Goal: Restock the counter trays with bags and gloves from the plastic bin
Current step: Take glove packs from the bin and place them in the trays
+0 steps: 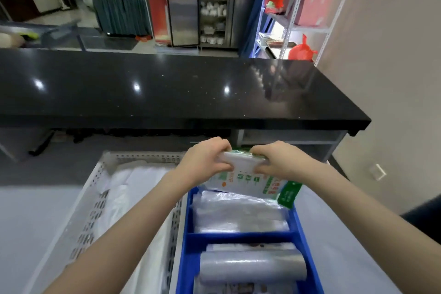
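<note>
The left hand (205, 161) and the right hand (278, 160) both curl tight on the top edge of one packet (248, 180). The left hand holds its left end and the right hand holds its right end. The packet is white with green print and has a green tab (289, 194) at its lower right corner. It is up in the air over the far end of the blue tray (188, 234). Its long side runs left to right. Clear bags (238, 212) lie in the tray. A white basket (95, 198) sits just beside it.
</note>
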Motion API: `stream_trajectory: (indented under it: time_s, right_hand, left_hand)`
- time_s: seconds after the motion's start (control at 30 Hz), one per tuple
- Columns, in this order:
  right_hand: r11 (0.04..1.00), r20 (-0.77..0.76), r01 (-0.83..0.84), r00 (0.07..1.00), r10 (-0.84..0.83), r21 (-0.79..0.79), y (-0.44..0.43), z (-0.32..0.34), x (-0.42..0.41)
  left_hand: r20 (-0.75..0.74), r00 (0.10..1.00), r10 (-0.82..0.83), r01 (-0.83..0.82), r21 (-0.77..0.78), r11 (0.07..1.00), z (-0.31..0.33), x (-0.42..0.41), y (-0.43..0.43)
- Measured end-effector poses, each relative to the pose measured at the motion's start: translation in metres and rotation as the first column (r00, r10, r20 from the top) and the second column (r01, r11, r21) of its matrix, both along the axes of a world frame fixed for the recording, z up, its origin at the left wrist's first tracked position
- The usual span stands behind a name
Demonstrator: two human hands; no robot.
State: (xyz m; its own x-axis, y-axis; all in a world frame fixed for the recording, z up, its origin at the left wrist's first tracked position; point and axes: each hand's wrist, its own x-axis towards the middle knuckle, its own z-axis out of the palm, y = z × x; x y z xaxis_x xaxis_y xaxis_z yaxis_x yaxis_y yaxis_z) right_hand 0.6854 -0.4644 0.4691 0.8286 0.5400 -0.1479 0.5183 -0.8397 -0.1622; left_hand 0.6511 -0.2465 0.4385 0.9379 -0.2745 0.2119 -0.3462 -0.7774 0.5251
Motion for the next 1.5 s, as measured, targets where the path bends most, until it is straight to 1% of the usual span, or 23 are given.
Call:
stream_trajectory:
  time_s: [0.07, 0.1, 0.17, 0.2, 0.23, 0.3, 0.33, 0.37, 0.43, 0.5, 0.57, 0.63, 0.7, 0.83, 0.9, 1.07, 1.23, 1.3, 1.37, 1.43, 1.5]
  right_hand:
    - [0.999, 0.079, 0.031, 0.997, -0.028, -0.039, -0.007, -0.002, 0.001]
    - [0.997, 0.116, 0.057, 0.992, -0.051, -0.048, -0.012, 0.0, 0.003]
    - [0.994, 0.202, 0.097, 0.976, -0.084, -0.053, -0.025, 0.003, 0.008]
    - [0.992, 0.252, 0.111, 0.963, -0.093, -0.058, -0.032, 0.004, 0.012]
    - [0.99, 0.299, 0.131, 0.948, -0.107, -0.061, -0.038, 0.006, 0.015]
    - [0.985, 0.365, 0.169, 0.92, -0.141, -0.045, -0.047, 0.007, 0.023]
    - [0.982, 0.384, 0.183, 0.91, -0.154, -0.038, -0.049, 0.007, 0.026]
    - [0.98, 0.396, 0.195, 0.903, -0.167, -0.032, -0.05, 0.006, 0.029]
    - [0.977, 0.403, 0.213, 0.895, -0.19, -0.013, -0.049, 0.005, 0.034]
    - [0.976, 0.41, 0.216, 0.89, -0.201, 0.009, -0.048, 0.004, 0.038]
    - [0.978, 0.438, 0.206, 0.877, -0.198, 0.031, -0.047, 0.003, 0.04]
    - [0.982, 0.481, 0.18, 0.858, -0.181, 0.048, -0.048, 0.003, 0.042]
    - [0.988, 0.54, 0.148, 0.829, -0.146, 0.041, -0.049, 0.005, 0.043]
    - [0.994, 0.616, 0.093, 0.78, -0.113, 0.065, -0.049, 0.011, 0.047]
    - [0.995, 0.62, 0.067, 0.778, -0.101, 0.077, -0.045, 0.013, 0.05]
    - [0.998, 0.599, 0.002, 0.799, -0.043, 0.07, -0.023, 0.009, 0.055]
    - [0.997, 0.554, -0.029, 0.833, -0.018, 0.076, -0.003, 0.004, 0.058]
    - [0.996, 0.476, -0.024, 0.879, -0.017, 0.081, 0.004, 0.003, 0.062]
    - [0.999, 0.375, -0.005, 0.927, -0.01, 0.04, 0.014, 0.003, 0.068]
    - [1.0, 0.277, -0.011, 0.961, 0.015, -0.016, 0.026, -0.002, 0.071]
    - [0.999, 0.173, -0.025, 0.985, 0.03, -0.031, 0.039, -0.008, 0.073]
  left_hand:
    - [0.012, 1.0, 0.002, -0.002, -0.069, 0.998, -0.007, 0.008, -0.008]
    - [-0.009, 1.0, 0.022, -0.023, -0.137, 0.99, -0.011, 0.012, -0.009]
    - [-0.087, 0.994, 0.065, -0.086, -0.266, 0.96, -0.02, 0.02, -0.008]
    - [-0.128, 0.988, 0.08, -0.112, -0.267, 0.957, -0.027, 0.025, -0.007]
    - [-0.163, 0.982, 0.095, -0.128, -0.207, 0.97, -0.034, 0.03, -0.004]
    - [-0.195, 0.972, 0.13, -0.128, 0.024, 0.991, -0.051, 0.04, -0.002]
    - [-0.189, 0.97, 0.15, -0.126, 0.132, 0.983, -0.058, 0.044, -0.003]
    - [-0.17, 0.971, 0.17, -0.132, 0.211, 0.968, -0.064, 0.048, -0.004]
    - [-0.127, 0.972, 0.197, -0.15, 0.307, 0.94, -0.071, 0.058, -0.01]
    - [-0.112, 0.973, 0.203, -0.149, 0.366, 0.919, -0.073, 0.07, -0.015]
    - [-0.143, 0.968, 0.205, -0.134, 0.398, 0.908, -0.076, 0.082, -0.018]
    - [-0.203, 0.956, 0.212, -0.116, 0.4, 0.909, -0.079, 0.09, -0.017]
    - [-0.216, 0.953, 0.212, -0.118, 0.379, 0.918, -0.081, 0.093, -0.017]
    - [-0.061, 0.973, 0.22, -0.176, 0.415, 0.892, -0.088, 0.083, -0.017]
    - [0.01, 0.975, 0.222, -0.206, 0.417, 0.885, -0.091, 0.075, -0.018]
    - [0.21, 0.955, 0.209, -0.271, 0.334, 0.903, -0.09, 0.056, -0.02]
    - [0.274, 0.944, 0.185, -0.266, 0.299, 0.917, -0.081, 0.041, -0.023]
    - [0.295, 0.94, 0.17, -0.261, 0.303, 0.917, -0.08, 0.033, -0.023]
    - [0.313, 0.935, 0.166, -0.259, 0.285, 0.923, -0.08, 0.024, -0.025]
    - [0.33, 0.93, 0.164, -0.261, 0.278, 0.924, -0.08, 0.017, -0.026]
    - [0.335, 0.926, 0.171, -0.27, 0.277, 0.922, -0.08, 0.013, -0.028]
